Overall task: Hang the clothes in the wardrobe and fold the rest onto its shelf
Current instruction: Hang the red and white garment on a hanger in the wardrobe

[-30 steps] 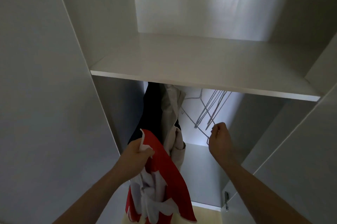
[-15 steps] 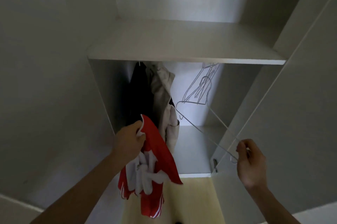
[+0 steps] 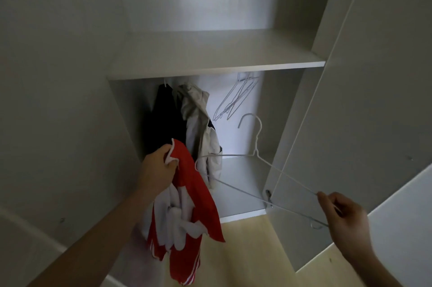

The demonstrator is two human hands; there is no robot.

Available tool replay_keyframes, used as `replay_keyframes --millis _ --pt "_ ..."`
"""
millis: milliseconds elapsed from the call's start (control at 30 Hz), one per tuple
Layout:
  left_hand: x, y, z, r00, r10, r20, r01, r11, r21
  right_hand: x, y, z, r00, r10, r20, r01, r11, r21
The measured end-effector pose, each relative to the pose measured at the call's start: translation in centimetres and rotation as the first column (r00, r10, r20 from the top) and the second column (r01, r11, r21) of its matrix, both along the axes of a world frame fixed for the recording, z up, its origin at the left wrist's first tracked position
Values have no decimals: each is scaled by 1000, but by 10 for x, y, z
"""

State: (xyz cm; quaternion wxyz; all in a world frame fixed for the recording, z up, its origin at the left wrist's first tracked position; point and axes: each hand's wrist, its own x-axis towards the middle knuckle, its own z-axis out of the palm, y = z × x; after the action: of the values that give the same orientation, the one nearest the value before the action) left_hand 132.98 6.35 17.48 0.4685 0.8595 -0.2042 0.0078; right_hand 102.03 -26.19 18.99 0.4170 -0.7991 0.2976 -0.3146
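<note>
**Now both hands are busy in front of the open wardrobe**

Low in the centre of the frame, the left hand (image 3: 159, 168) grips a red and white garment (image 3: 187, 216) by its upper edge, with the fingers curled around the cloth. The garment hangs down from the hand in front of the wardrobe floor (image 3: 240, 183), and its lower end reaches almost to the bottom edge of the frame.

At the lower right, the right hand (image 3: 343, 219) pinches one end of a white wire hanger (image 3: 254, 153). The hanger is outside the rail and lies tilted across the middle of the frame; its hook points up, and its far end is just beside the red garment.

Inside the wardrobe, under the shelf (image 3: 210, 52), a black garment (image 3: 166, 120) and a light grey garment (image 3: 198, 127) hang next to each other, left of centre. To the right of them, several empty wire hangers (image 3: 236, 97) hang close together. The wardrobe door (image 3: 362, 99) stands open on the right side of the frame.
</note>
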Motion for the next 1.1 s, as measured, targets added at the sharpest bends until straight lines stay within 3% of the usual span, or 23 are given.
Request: replay_keyframes --millis 300,700,900,967,1100 --pt "5 -7 21 999 9 32 -8 1000 -15 -2 4 18 991 108 79 -109 994 16" --pt "5 -26 52 999 52 12 -51 997 -49 -8 -10 25 986 106 127 -106 994 -6" --pt "-21 -56 90 991 -132 -21 127 979 -159 16 7 13 976 181 118 -178 983 -33" --pt "-32 -65 108 984 -180 15 179 963 -204 25 15 5 967 239 91 -235 970 -57" --pt "-48 -75 138 973 -220 70 231 919 -321 38 31 -10 915 386 -116 -393 918 -45"
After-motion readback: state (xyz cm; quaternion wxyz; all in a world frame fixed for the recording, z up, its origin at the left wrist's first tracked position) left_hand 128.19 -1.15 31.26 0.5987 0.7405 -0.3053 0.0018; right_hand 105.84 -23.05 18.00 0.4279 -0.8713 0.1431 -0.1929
